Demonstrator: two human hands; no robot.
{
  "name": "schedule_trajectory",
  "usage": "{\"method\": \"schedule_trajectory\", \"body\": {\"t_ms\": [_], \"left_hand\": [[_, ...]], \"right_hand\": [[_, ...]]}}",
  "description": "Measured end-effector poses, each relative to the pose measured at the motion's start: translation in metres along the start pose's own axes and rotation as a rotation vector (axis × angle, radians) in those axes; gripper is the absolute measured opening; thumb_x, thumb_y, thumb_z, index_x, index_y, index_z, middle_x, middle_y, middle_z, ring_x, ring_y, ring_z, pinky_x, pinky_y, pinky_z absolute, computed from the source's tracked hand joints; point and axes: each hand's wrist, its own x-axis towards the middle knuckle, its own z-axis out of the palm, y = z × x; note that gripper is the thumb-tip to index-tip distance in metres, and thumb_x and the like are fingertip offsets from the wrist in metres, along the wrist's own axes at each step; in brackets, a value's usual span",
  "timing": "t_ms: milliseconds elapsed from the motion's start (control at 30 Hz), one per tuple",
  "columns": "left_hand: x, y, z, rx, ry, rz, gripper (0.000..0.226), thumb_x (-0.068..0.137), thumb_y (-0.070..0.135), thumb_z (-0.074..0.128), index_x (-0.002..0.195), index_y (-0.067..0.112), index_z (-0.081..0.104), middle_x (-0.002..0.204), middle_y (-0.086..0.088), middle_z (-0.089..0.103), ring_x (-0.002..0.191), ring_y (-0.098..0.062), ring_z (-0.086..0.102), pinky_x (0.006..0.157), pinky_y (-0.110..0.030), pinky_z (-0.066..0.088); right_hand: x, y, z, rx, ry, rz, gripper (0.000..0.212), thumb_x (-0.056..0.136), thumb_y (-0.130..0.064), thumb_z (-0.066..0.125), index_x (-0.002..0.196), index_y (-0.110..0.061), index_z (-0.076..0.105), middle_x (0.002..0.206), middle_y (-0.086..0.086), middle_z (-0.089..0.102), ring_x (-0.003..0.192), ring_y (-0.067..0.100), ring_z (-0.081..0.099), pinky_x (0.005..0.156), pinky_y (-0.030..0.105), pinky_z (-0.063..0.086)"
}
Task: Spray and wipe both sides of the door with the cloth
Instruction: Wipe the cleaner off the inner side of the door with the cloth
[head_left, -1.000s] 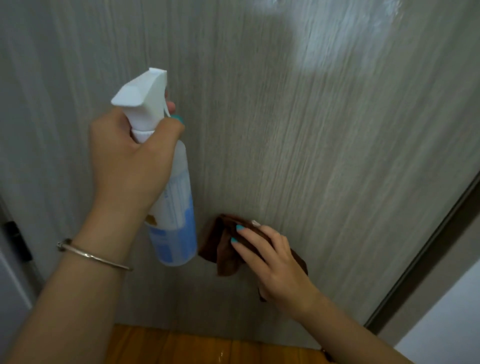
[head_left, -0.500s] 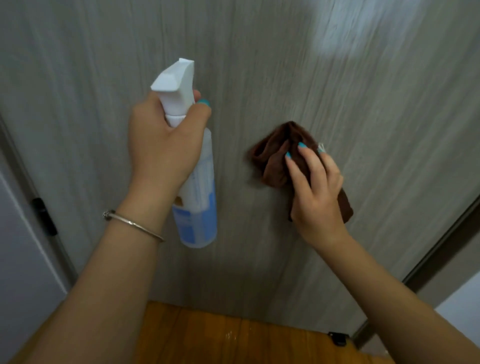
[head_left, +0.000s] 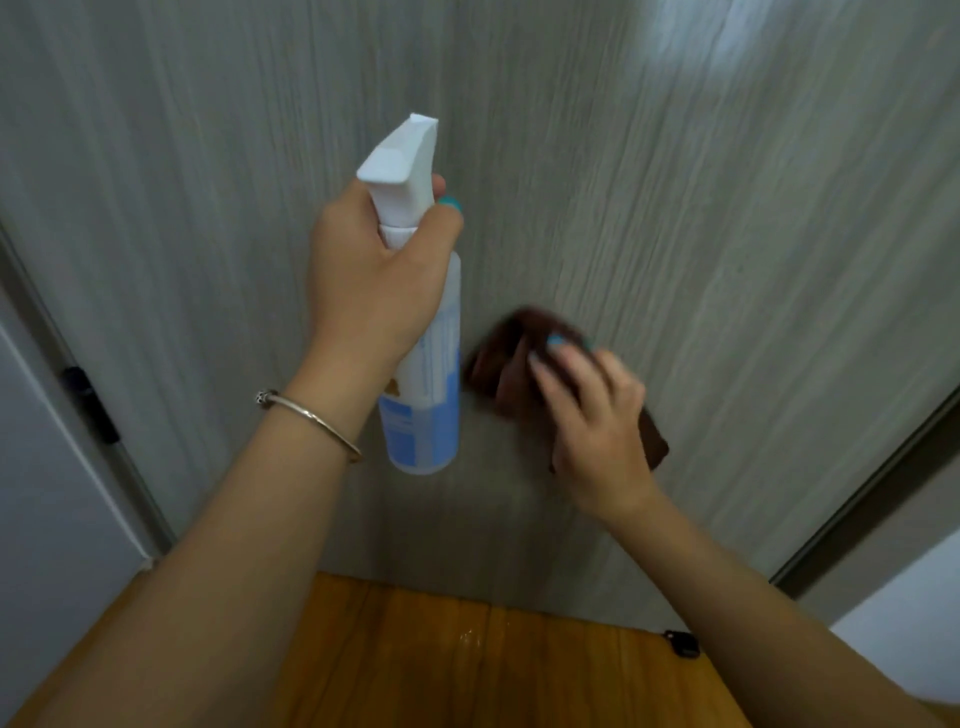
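A grey wood-grain door (head_left: 675, 208) fills most of the view. My left hand (head_left: 374, 275) grips the neck of a white and blue spray bottle (head_left: 423, 384), held upright close to the door with its nozzle pointing at the surface. My right hand (head_left: 592, 415) presses a brown cloth (head_left: 504, 364) flat against the lower middle of the door, just right of the bottle. The fingers lie over the cloth and look blurred. Part of the cloth sticks out below the hand at the right.
A dark hinge (head_left: 91, 405) sits on the door's left edge beside a white wall (head_left: 47, 493). The dark door frame (head_left: 872, 493) runs down the right side. Orange wooden floor (head_left: 467, 665) lies below, with a small black door stop (head_left: 681, 643) and a few wet drops.
My right hand swept the cloth up the door, then back down towards the lower middle. The left hand kept the bottle and shifted right in the view as my head turned.
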Motion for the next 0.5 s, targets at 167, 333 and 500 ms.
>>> {"method": "schedule_trajectory", "body": {"t_ms": [167,333,500], "left_hand": [[-0.013,-0.011,0.003,-0.013,-0.058,-0.024,0.018,0.078,0.026,0.061,0.094,0.033,0.066,0.086,0.016,0.068,0.078,0.008,0.063,0.074,-0.018,0.052],[-0.030,-0.025,-0.004,0.010,-0.122,-0.047,0.019,0.078,0.028,0.061,0.094,0.038,0.066,0.087,0.017,0.068,0.080,0.007,0.063,0.077,-0.022,0.052],[-0.030,-0.031,-0.004,0.005,-0.133,-0.029,0.020,0.084,0.020,0.062,0.102,0.028,0.067,0.091,0.015,0.066,0.081,0.009,0.062,0.074,-0.013,0.050]], "right_hand": [[-0.020,0.004,0.007,0.020,-0.012,-0.007,0.041,0.097,-0.004,0.044,0.135,-0.011,0.058,0.144,0.007,0.040,0.130,0.034,0.037,0.095,0.047,0.039],[-0.069,0.016,-0.001,0.001,-0.264,-0.194,0.046,0.092,-0.007,0.045,0.137,-0.013,0.048,0.143,0.009,0.040,0.127,0.037,0.039,0.087,0.050,0.043],[-0.014,0.013,-0.020,0.075,-0.042,0.070,0.052,0.085,0.009,0.046,0.134,-0.003,0.057,0.141,0.013,0.038,0.123,0.041,0.038,0.099,0.050,0.037]]}}
